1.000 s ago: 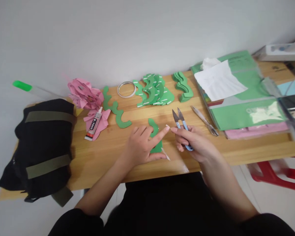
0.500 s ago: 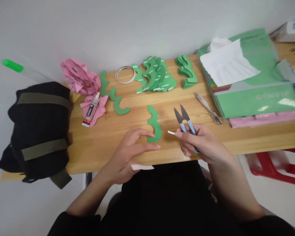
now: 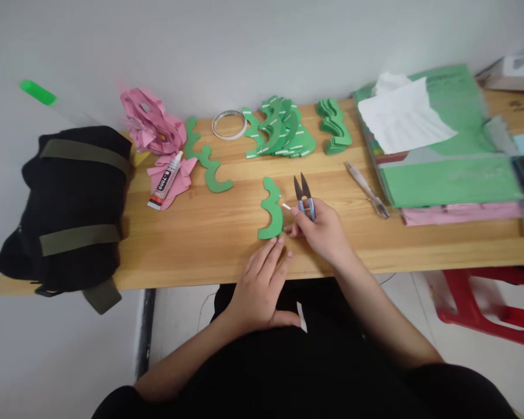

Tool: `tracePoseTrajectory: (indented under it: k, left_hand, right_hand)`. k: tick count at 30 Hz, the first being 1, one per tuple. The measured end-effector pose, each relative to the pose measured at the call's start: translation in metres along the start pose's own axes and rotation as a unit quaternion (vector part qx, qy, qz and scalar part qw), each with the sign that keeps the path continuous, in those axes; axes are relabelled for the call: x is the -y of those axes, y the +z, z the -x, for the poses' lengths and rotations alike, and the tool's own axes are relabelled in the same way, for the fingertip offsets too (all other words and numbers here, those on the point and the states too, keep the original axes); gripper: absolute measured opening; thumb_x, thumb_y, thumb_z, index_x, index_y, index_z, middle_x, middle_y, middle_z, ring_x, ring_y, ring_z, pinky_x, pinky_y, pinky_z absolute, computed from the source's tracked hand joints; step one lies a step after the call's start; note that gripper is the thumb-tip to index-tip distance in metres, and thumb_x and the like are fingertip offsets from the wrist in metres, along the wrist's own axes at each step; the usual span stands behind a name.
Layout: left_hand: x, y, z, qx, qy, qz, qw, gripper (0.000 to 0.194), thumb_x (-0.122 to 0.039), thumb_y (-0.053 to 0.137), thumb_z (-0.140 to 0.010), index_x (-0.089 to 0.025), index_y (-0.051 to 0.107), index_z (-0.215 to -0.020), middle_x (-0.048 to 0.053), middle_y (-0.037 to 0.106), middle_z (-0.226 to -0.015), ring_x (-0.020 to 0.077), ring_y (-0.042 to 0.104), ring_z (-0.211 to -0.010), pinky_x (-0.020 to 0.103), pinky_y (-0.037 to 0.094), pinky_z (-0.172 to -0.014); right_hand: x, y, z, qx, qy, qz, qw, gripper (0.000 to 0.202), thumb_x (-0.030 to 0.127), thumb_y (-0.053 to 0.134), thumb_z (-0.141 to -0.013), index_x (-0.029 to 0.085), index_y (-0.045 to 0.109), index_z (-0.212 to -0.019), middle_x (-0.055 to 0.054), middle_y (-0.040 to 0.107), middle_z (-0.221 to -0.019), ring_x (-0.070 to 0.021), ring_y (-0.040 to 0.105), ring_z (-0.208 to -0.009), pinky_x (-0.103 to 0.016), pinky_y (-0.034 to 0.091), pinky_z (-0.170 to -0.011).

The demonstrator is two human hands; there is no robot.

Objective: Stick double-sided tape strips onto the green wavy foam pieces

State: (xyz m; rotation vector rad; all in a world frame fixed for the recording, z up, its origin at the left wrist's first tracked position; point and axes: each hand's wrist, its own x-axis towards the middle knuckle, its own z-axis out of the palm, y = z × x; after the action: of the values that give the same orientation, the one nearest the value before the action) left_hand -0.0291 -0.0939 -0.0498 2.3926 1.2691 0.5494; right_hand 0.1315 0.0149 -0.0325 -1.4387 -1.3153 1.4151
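At far left on my wooden tabletop [image 3: 187,244] lies a soft black bag [image 3: 82,198] with flat olive straps; beside it are crinkled pink sheets [image 3: 151,119] and a smooth glue tube [image 3: 166,181]. Next come matte green scalloped pieces [image 3: 218,185] and a thin tape ring [image 3: 228,138]. My left hand [image 3: 258,291] is spread and clasps nothing; its fingertips touch the lower end of a wavy green piece [image 3: 275,221] lying flat at the middle of the near tabletop. So light a pressure could, I judge, let the piece skid if nudged. Behind it, similar pieces bearing white bars overlap in a heap [image 3: 283,131]. A small white strip [image 3: 286,206] projects from my right fingertips; if it is sticky, a careless brush could fix it askew. A larger white scrap [image 3: 301,318] hangs at my left thumb and might drop or cling where unwanted. My right hand [image 3: 325,233] grips blue-handled snips [image 3: 307,188], whose parted, pointed metal blades could nick the piece or a finger if my wrist turned. Farther right are a neat stack [image 3: 336,134] of scalloped green pieces, a clear pen [image 3: 367,189] and a glossy green folder [image 3: 452,174] under creased white paper [image 3: 406,113].
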Motion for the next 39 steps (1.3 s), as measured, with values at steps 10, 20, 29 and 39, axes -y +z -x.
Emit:
tracePoseTrajectory:
  k: [10,20,29,39]
  left_hand:
    - [0.006,-0.001,-0.004,-0.055,-0.06,0.121,0.989,0.098,-0.083,0.013,-0.084,-0.021,0.004,-0.159,0.024,0.019,-0.162,0.0418,0.027,-0.147,0.059,0.032,-0.111]
    - [0.005,0.009,-0.003,-0.103,-0.069,0.167,0.978,0.098,-0.082,0.017,-0.085,-0.023,-0.009,-0.158,0.023,0.011,-0.164,0.0436,0.034,-0.143,0.062,0.03,-0.11]
    - [0.007,0.011,-0.003,-0.116,-0.074,0.189,0.972,0.1,-0.083,0.02,-0.084,-0.022,-0.01,-0.158,0.025,0.012,-0.164,0.0439,0.038,-0.14,0.061,0.033,-0.109]
    - [0.01,0.014,-0.003,-0.132,-0.059,0.213,0.966,0.104,-0.082,0.032,-0.084,-0.022,-0.011,-0.157,0.023,0.009,-0.165,0.0439,0.034,-0.143,0.06,0.032,-0.111]
  right_hand:
    - [0.008,0.002,-0.004,0.006,0.01,-0.027,1.0,0.029,0.046,0.066,-0.079,0.024,0.048,-0.074,0.007,0.055,-0.044,-0.0175,0.066,-0.049,-0.025,0.05,-0.048]
    - [0.015,-0.007,-0.004,0.113,0.027,0.161,0.98,0.02,0.025,0.058,-0.083,0.022,0.048,-0.066,0.008,0.051,-0.035,-0.0097,0.049,-0.027,-0.018,0.036,-0.033]
    - [0.024,-0.008,-0.015,0.186,0.021,0.226,0.956,0.02,0.017,0.055,-0.084,0.022,0.045,-0.067,0.008,0.051,-0.038,-0.0092,0.049,-0.028,-0.018,0.038,-0.032]
    - [0.032,-0.002,-0.015,0.188,0.046,0.33,0.924,0.015,0.015,0.05,-0.085,0.022,0.043,-0.074,0.008,0.051,-0.042,-0.0111,0.054,-0.033,-0.021,0.04,-0.042]
